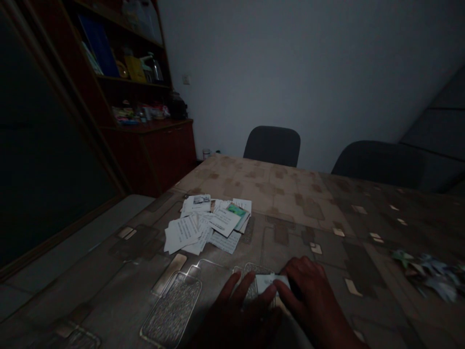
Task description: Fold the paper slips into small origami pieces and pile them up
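Observation:
A small piece of white paper (264,282) lies on the patterned tablecloth, close to the front of the table. My right hand (313,293) grips its right side, thumb on top and the other fingers curled behind. Reaching in from the left, my left hand (241,312) has its fingers stretched out and apart; one fingertip presses on the paper beside my right thumb. The paper's lower part is hidden by my hands. Further off to the left, a loose pile of printed paper pieces (183,232) spreads out, with a green-printed piece (238,211) among them.
Crumpled or folded paper pieces (432,274) are heaped at the table's right. Two dark chairs (273,143) stand along the far edge, before a plain wall. A wooden cabinet (163,150) with loaded shelves is at the back left. The light is dim.

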Action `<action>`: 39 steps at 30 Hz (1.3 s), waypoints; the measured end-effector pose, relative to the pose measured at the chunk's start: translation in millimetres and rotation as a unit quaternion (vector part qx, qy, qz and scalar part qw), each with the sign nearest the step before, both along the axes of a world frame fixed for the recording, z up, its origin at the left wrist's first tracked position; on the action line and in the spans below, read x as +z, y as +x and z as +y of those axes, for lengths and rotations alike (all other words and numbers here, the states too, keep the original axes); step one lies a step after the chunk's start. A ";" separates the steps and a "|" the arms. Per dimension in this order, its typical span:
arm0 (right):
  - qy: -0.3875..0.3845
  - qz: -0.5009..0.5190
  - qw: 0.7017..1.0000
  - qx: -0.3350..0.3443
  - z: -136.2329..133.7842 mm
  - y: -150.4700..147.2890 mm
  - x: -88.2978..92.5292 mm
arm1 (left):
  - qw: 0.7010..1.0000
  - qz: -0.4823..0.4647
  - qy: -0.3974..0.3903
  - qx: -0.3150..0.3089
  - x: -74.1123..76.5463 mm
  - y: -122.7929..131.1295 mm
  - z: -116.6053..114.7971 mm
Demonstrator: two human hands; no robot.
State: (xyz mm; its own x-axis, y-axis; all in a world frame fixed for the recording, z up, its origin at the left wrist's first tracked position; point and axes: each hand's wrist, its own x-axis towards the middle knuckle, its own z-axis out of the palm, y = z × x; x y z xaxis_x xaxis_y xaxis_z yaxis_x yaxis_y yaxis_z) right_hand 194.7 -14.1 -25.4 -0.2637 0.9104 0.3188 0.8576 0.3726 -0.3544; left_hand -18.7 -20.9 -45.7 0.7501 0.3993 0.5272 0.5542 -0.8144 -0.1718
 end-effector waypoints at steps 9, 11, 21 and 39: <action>0.026 -0.013 1.000 -0.002 0.4 -0.1 -4.5 | 0.999 0.024 0.022 0.011 -0.5 -1.2 0.0; 0.027 -0.015 1.000 0.001 0.5 0.1 -5.1 | 0.999 0.040 0.018 0.012 -1.8 -1.9 -0.2; 0.044 -0.028 0.999 0.006 0.9 -1.8 -5.0 | 0.999 -0.018 -0.001 0.036 4.0 -1.4 0.7; 0.058 -0.040 0.997 0.000 0.6 -4.0 -2.4 | 0.997 0.005 -0.037 0.074 -1.3 0.7 0.3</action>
State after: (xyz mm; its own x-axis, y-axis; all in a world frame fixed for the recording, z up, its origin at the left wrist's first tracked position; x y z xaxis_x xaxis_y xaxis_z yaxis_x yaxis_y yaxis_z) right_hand 190.7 -13.5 -27.8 -0.2922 0.8683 0.4008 0.8816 0.4069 -0.2390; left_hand -17.9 -20.5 -46.9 0.6850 0.5435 0.4852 0.6681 -0.7342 -0.1208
